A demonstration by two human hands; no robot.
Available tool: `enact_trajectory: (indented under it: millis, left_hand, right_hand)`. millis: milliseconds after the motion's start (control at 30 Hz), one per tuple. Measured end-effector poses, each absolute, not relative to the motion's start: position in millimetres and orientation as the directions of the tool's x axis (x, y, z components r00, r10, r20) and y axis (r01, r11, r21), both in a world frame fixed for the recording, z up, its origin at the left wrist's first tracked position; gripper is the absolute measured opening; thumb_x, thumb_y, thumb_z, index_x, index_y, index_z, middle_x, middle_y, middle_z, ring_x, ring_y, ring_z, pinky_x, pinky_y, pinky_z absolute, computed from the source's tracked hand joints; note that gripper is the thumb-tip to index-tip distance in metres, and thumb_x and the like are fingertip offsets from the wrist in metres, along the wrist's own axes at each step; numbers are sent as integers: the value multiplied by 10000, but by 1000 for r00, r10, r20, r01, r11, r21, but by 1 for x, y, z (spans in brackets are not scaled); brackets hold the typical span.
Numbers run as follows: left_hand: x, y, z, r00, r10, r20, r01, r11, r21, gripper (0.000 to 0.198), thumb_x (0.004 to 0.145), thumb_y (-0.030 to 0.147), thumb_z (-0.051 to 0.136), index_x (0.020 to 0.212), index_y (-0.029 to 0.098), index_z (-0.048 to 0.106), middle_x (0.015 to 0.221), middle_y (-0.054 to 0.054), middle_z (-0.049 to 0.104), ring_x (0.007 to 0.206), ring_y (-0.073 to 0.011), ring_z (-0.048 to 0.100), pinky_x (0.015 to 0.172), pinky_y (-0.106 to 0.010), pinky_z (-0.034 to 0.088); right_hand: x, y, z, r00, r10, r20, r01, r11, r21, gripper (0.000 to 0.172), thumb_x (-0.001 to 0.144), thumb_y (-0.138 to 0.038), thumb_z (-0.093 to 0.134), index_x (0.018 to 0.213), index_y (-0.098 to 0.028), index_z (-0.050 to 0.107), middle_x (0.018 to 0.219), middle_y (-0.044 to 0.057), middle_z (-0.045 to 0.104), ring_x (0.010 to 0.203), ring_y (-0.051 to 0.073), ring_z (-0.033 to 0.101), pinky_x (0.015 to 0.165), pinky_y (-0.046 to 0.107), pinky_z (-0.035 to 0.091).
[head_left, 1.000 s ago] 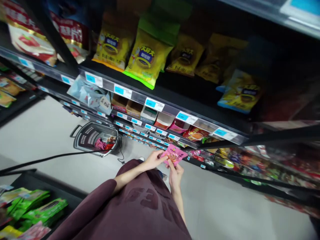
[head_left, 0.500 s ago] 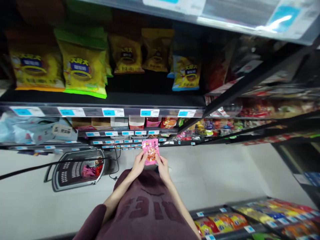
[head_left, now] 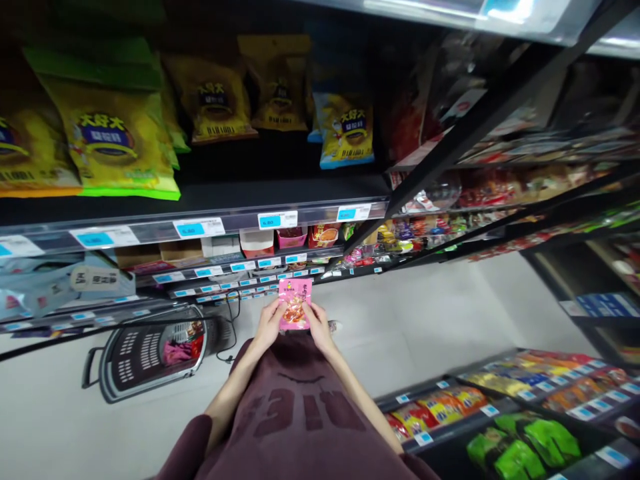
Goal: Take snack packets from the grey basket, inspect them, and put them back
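Observation:
A small pink snack packet (head_left: 295, 305) with a picture of food on its front is held up before my body. My left hand (head_left: 270, 323) grips its left edge, thumb on the front. On the right edge, my right hand (head_left: 319, 324) pinches the packet the same way. Both hands are just above my dark maroon shirt, and the fingers behind the packet are hidden.
Shelves ahead (head_left: 225, 193) hold yellow snack bags (head_left: 107, 137) and boxes. A dark basket (head_left: 135, 357) with pink and red packets stands on the floor (head_left: 395, 320) at left. Another shelf with green bags (head_left: 525, 443) is at lower right. A black cable hangs near the basket.
The view has turned a little, so the shelves have shifted left and more of the lower-right shelf shows. Both hands still hold the pink packet, slightly further left in view.

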State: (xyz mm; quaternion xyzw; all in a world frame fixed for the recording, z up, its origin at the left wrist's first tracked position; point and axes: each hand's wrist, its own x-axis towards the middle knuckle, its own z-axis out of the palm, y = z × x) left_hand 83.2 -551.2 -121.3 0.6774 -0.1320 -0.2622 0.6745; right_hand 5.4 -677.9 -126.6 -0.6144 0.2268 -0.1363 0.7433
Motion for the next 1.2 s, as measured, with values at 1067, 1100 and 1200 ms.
enact_trajectory:
  millis: [1067,1100,1200]
  left_hand:
    - [79,-546,-117,894,-432,-114,184,123,975,474,820,363,662,1250,217,526,943,-30,686,808,-176,645,766,-293,503]
    - [78,-546,-114,892,-435,-124,199,131,971,528,825,364,657,1301,224,477,937,-34,683,787,-175,645,751,-299,509]
    - [75,-547,-107,889,-443,-120,194,127,973,577,853,371,630,1365,235,400,889,-26,662,755,-165,630,732,-294,508]
  right_hand:
    - [-10,-672,-131,898,-424,-115,-103,52,-993,473,887,-505,517,574,-165,415,558,-32,324,537,84,276,503,221,230]
    - [-10,-671,-132,895,-428,-124,-106,67,-992,478,883,-515,519,573,-165,418,558,-32,327,537,84,277,503,222,233]
    - [-10,-669,-135,875,-459,-155,-104,136,-985,494,864,-549,533,570,-167,426,557,-30,350,540,88,286,504,222,249]
